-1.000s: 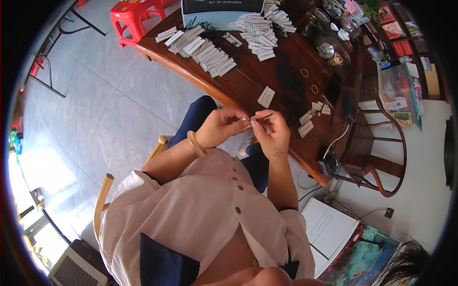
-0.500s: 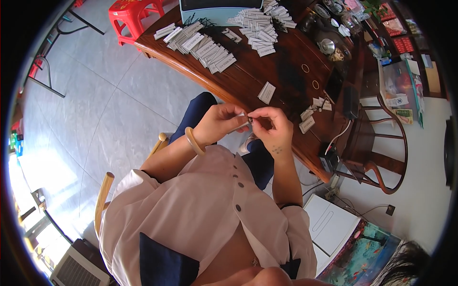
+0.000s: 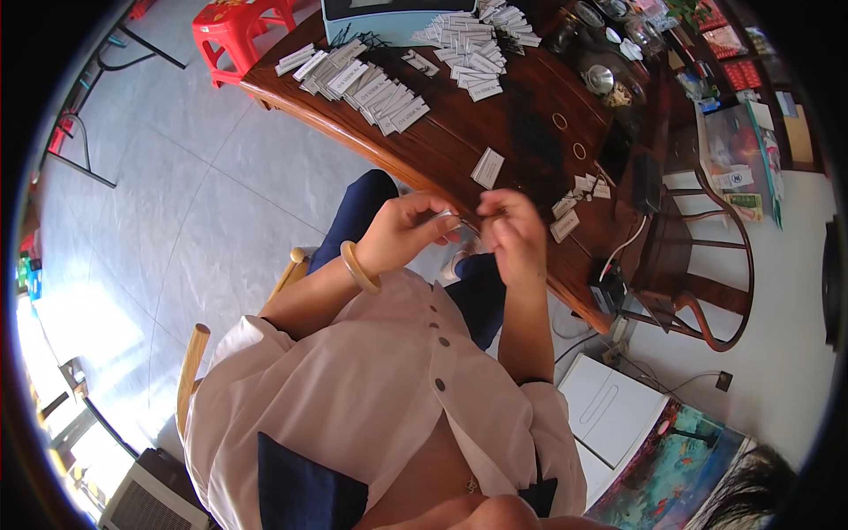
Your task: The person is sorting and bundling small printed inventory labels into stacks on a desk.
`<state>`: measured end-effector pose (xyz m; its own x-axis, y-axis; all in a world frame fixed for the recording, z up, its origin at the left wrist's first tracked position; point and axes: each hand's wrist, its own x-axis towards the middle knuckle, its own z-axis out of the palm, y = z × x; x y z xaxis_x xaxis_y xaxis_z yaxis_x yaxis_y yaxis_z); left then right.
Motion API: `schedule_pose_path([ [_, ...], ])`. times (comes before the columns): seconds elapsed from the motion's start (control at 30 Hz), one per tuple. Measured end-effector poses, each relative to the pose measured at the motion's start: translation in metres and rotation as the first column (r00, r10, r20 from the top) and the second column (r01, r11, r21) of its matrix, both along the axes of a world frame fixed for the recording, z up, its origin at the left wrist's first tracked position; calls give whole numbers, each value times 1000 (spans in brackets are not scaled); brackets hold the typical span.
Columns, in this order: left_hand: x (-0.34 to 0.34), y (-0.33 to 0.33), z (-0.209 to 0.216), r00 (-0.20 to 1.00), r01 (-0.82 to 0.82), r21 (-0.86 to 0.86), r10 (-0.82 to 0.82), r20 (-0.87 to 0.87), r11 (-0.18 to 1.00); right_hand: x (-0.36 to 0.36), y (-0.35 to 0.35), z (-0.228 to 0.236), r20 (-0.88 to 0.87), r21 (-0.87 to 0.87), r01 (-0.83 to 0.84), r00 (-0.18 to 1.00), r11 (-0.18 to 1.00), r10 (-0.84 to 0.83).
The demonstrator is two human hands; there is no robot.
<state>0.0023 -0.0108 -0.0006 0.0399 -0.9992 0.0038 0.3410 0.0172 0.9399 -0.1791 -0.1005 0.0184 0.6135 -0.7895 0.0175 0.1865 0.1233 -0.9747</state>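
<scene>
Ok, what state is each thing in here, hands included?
left hand: raised, pinching a small pale piece
right hand: raised, fingers on the same piece
small pale piece: held between both hands, above the lap
white tags: lying in rows on the wooden table
red stool: upright

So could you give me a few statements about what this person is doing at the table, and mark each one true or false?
1. Both hands meet in front of the chest, the left hand and right hand pinching a small pale item. True.
2. The left wrist wears a bangle. True.
3. The wooden table is bare. False: rows of small white packets lie on it.
4. The plastic stool is blue. False: it is red.
5. The person wears a black shirt. False: the shirt is pale.
</scene>
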Motion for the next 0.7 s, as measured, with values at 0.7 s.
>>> schedule_pose_path([
  [0.7,-3,-4,8,984,-84,-53,91,155,995,20,19,21,-257,-716,26,919,697,-299],
])
